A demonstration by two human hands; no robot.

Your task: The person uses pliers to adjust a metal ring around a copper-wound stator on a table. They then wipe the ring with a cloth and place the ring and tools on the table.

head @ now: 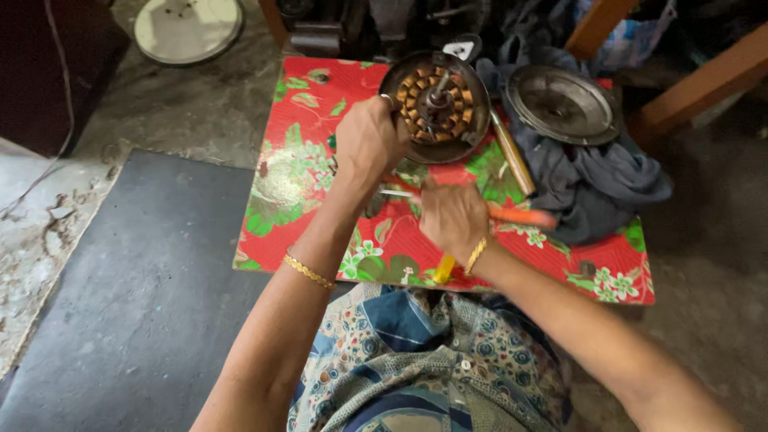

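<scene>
Left hand (370, 142) is clamped on the rim of a round motor housing (436, 108) w/ copper windings, fingers wrapped over its left edge. Housing is set at the far side of the counter (304, 180), on a red floral cover. Right hand (454, 218) is closed round a yellow-handled tool (445, 270), just below the housing. A metal lid (562, 104) is seen on grey cloth (596, 188) nearby.

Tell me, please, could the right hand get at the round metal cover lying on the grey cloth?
Probably yes: the right hand holds a tool, but the metal cover lies uncovered on the grey cloth, nothing between them.
</scene>
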